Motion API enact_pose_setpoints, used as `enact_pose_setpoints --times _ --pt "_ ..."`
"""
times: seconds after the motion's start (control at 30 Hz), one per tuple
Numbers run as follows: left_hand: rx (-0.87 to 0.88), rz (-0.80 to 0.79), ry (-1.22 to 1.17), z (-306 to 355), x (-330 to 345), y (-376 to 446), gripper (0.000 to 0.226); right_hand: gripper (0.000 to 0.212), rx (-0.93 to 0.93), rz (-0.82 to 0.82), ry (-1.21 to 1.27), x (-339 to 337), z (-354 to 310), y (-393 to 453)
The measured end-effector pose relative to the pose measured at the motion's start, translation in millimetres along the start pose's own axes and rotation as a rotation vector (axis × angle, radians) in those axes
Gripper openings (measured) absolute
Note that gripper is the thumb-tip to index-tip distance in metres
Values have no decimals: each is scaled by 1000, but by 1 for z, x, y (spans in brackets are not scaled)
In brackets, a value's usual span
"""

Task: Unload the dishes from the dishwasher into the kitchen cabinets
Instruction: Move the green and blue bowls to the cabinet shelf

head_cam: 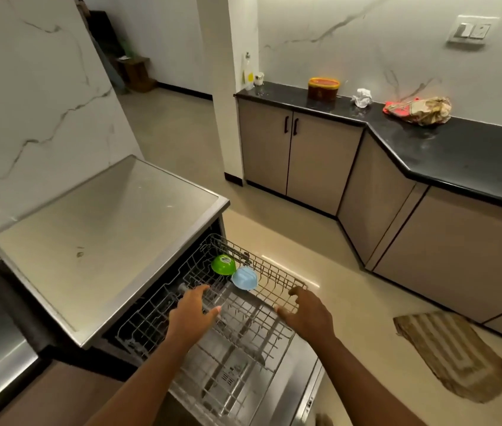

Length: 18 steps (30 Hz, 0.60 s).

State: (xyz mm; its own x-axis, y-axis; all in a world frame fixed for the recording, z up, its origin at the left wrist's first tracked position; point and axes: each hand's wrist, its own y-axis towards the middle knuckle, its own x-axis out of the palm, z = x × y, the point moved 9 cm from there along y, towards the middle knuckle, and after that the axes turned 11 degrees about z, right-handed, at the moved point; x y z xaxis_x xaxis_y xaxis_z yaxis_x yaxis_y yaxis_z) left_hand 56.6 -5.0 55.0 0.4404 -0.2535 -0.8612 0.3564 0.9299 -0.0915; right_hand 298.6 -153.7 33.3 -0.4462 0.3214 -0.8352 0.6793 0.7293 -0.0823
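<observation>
Left hand [193,309] reaches over the wire rack [243,342], fingers spread and relaxed, gripping nothing. Green bowl [223,265] and blue bowl [244,278] sit upside down at the rack's far end. Right hand [303,313] curls round the rack's front rim.

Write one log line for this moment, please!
left hand open over wire rack | right hand grips rack edge | green bowl, blue bowl inside

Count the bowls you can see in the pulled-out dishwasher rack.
2: a green bowl near the rack's far side and a blue bowl touching it, nearer the right hand. The dishwasher's inside is hidden.
</observation>
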Motion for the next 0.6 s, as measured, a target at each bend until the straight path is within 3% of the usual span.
enact_pose_setpoints --times 0.3,0.43,0.6 --pt "-105 -128 -168 -35 70 83 70 69 81 -124 -23 83 15 71" --pt "-163 -77 -197 -46 93 114 69 64 140 -115 54 116 20 107" --pt "-240 -27 -173 -78 175 165 69 69 187 -128 147 215 41 181"
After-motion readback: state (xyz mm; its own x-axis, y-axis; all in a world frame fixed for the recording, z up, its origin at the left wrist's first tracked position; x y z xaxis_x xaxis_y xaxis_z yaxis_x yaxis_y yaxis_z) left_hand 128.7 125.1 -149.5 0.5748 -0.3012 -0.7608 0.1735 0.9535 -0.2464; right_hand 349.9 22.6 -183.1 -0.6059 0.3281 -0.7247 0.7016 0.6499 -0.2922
